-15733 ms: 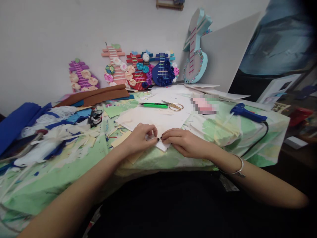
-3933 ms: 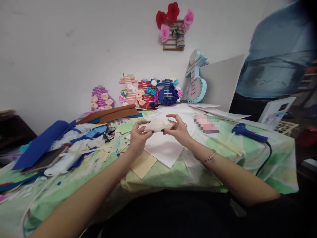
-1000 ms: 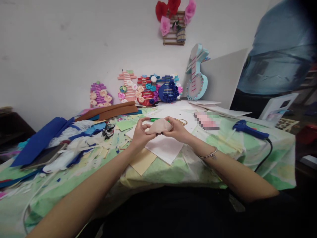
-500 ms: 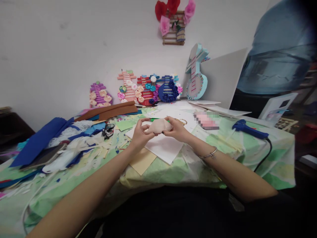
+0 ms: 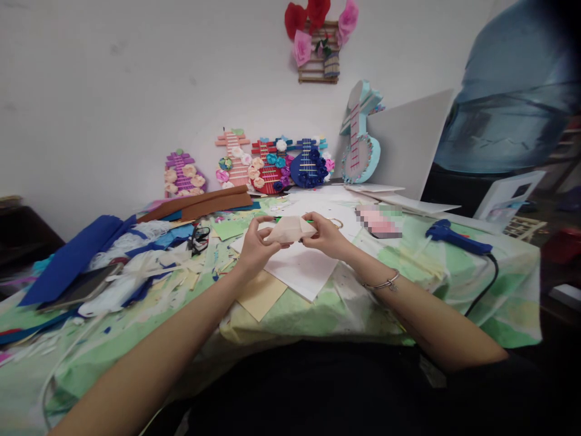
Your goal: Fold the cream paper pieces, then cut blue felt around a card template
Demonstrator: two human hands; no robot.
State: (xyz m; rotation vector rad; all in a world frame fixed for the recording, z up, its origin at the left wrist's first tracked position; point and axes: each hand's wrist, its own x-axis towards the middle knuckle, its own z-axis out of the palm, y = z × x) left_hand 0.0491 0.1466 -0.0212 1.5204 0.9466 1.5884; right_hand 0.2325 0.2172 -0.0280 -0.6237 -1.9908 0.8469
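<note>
A small folded piece of pale cream paper (image 5: 289, 229) is held up between both hands, over the table. My left hand (image 5: 258, 242) grips its left end, with the thumb below and the fingers curled above. My right hand (image 5: 327, 237) pinches its right end between thumb and fingers. Beneath the hands lie a white sheet (image 5: 302, 272) and a tan square of paper (image 5: 261, 297). Partly hidden behind the folded paper is something green, and a pair of gold-coloured scissor-like loops (image 5: 336, 223) shows beyond the right hand.
A blue glue gun (image 5: 458, 237) with a black cord lies at the right. Blue sheets (image 5: 75, 263), scraps and a dark tablet-like object (image 5: 82, 287) crowd the left. Decorated paper instruments (image 5: 267, 166) lean on the wall; a large water bottle (image 5: 503, 103) stands at the right.
The folded paper has turned slightly between my hands, so its flat front face and pointed right corner show more. My right fingers have shifted a little on it.
</note>
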